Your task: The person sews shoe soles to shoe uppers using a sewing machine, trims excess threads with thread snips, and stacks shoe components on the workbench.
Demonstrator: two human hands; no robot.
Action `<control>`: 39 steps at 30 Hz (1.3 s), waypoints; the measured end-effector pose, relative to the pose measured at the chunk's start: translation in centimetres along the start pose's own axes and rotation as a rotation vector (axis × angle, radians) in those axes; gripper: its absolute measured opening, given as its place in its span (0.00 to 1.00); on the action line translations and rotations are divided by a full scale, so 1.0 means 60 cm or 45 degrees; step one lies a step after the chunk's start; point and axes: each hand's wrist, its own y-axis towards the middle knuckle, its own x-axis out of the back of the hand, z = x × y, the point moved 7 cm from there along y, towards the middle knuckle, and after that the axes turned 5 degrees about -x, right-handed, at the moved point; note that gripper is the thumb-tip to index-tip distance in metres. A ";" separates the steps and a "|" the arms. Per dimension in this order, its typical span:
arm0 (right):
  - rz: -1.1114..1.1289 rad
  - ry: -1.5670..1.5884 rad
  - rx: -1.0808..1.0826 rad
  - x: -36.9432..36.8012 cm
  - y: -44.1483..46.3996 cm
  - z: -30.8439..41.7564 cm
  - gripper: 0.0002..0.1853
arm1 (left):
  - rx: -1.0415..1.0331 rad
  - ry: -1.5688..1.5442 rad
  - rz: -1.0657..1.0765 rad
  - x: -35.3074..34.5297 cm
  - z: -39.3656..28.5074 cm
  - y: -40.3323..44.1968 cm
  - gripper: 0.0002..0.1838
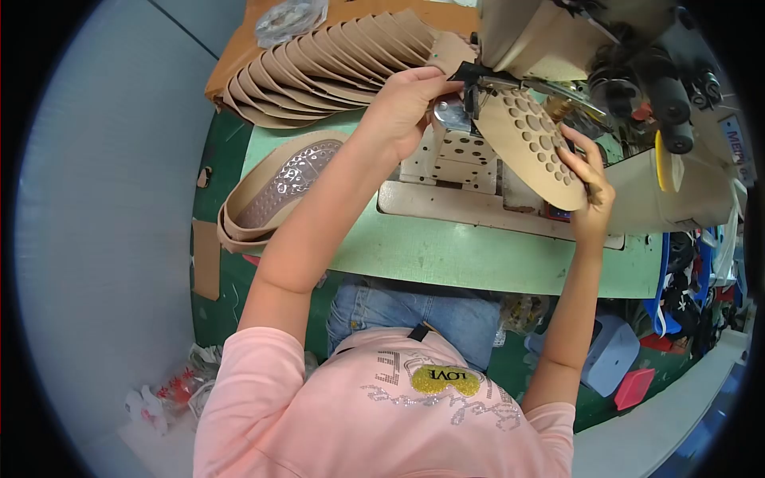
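Note:
A tan shoe insole covered with round holes or dots is tilted under the head of a sewing machine. My right hand grips its right edge, thumb and fingers on either side. My left hand is beside the needle area, its fingers pinched together by a small black strip; what lies between them is hidden. Below the left fingers is the machine's shiny metal plate on its pale base.
A long row of overlapping tan insoles lies at the back left. Nearer, more insoles, one with a clear bumpy pad, rest on the green table. A clear plastic bag is behind; a blue-grey stool stands below right.

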 end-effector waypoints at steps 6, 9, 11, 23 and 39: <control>-0.113 -0.476 0.188 -0.001 -0.009 0.041 0.26 | -0.078 -0.250 -0.099 0.000 0.009 -0.008 0.03; -0.169 -0.639 0.175 -0.002 -0.012 0.056 0.29 | -0.170 -0.319 -0.153 -0.005 0.004 -0.027 0.03; -0.159 -0.627 0.119 0.001 0.006 0.036 0.30 | -0.230 -0.378 -0.185 -0.013 0.001 -0.041 0.03; -0.097 -0.461 0.129 -0.001 0.032 -0.005 0.31 | -0.433 -0.461 -0.007 -0.010 0.009 -0.048 0.05; -1.070 -1.231 0.115 0.313 -0.109 0.120 0.13 | -0.354 -0.374 -0.011 -0.005 0.006 -0.039 0.07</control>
